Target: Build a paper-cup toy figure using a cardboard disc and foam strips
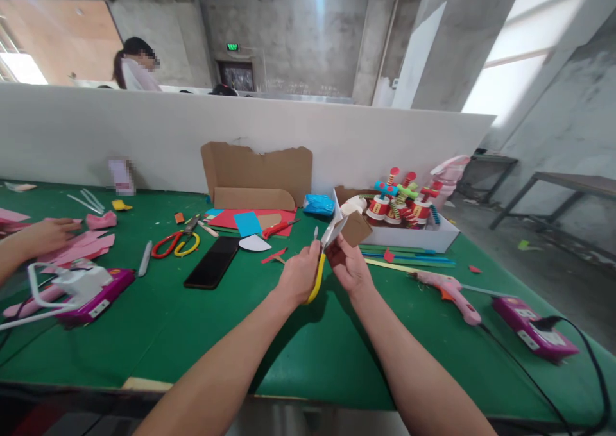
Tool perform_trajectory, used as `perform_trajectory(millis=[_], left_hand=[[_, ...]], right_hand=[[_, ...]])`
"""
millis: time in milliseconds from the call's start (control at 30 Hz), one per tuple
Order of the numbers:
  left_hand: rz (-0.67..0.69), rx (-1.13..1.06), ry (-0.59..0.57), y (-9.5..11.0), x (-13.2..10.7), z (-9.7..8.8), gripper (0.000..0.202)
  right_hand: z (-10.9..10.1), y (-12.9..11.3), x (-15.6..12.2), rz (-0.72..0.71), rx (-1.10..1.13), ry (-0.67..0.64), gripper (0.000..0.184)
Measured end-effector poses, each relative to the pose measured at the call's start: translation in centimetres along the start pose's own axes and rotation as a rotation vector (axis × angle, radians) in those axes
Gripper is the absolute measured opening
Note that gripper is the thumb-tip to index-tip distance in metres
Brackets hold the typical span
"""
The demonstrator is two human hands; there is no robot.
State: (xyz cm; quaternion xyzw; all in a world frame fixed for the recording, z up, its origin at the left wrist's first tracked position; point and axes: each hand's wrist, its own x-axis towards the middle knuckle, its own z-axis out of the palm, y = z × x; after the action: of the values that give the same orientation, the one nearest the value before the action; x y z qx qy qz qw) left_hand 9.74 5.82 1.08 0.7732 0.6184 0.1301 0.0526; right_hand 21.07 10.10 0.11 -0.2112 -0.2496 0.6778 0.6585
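Observation:
My left hand [301, 274] is closed around yellow-handled scissors [318, 279], whose blades point up and to the right. My right hand [350, 270] pinches a small brown piece of cardboard [357, 228] by its lower left side. The scissor blades lie right beside the cardboard; whether they are around its edge I cannot tell. Both hands are above the green table [308, 359], near its middle. Behind them stands a white box [414, 237] with several red paper cups [378, 208] topped with colourful pieces.
Left of my hands lie a black phone [212, 263], red-and-yellow scissors [178, 240] and coloured paper [248, 223]. At right are a pink glue gun [450, 288] and a purple power strip [534, 330] with cords. A co-worker's hand [45, 237] touches pink sheets at far left.

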Motion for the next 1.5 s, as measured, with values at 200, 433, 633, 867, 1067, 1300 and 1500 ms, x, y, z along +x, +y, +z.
perform_trajectory(millis=[200,433,633,867,1067,1300,1500], left_hand=[[-0.019,-0.008,-0.008,0.16,0.05,-0.05,0.029],[-0.017,-0.002,-0.036,0.45,-0.20,-0.60,0.028],[-0.016,0.015,-0.026,0.49,-0.21,-0.47,0.028],[-0.026,0.021,-0.037,0.50,-0.10,-0.31,0.027],[-0.029,0.032,-0.033,0.59,-0.17,-0.36,0.027],[-0.020,0.055,-0.030,0.47,-0.12,-0.25,0.025],[-0.037,0.107,-0.033,0.39,-0.02,-0.20,0.026]], right_hand=[[-0.33,0.16,0.14,-0.004,-0.041,-0.013,0.026],[-0.22,0.12,0.11,0.020,0.023,0.002,0.030],[-0.28,-0.04,0.07,0.014,-0.016,-0.001,0.024],[-0.36,0.04,0.16,0.008,-0.032,-0.016,0.026],[-0.05,-0.12,0.00,0.004,-0.018,0.030,0.034],[0.08,-0.40,-0.09,0.017,-0.004,0.021,0.036],[-0.51,-0.82,0.22,0.006,-0.087,0.008,0.033]])
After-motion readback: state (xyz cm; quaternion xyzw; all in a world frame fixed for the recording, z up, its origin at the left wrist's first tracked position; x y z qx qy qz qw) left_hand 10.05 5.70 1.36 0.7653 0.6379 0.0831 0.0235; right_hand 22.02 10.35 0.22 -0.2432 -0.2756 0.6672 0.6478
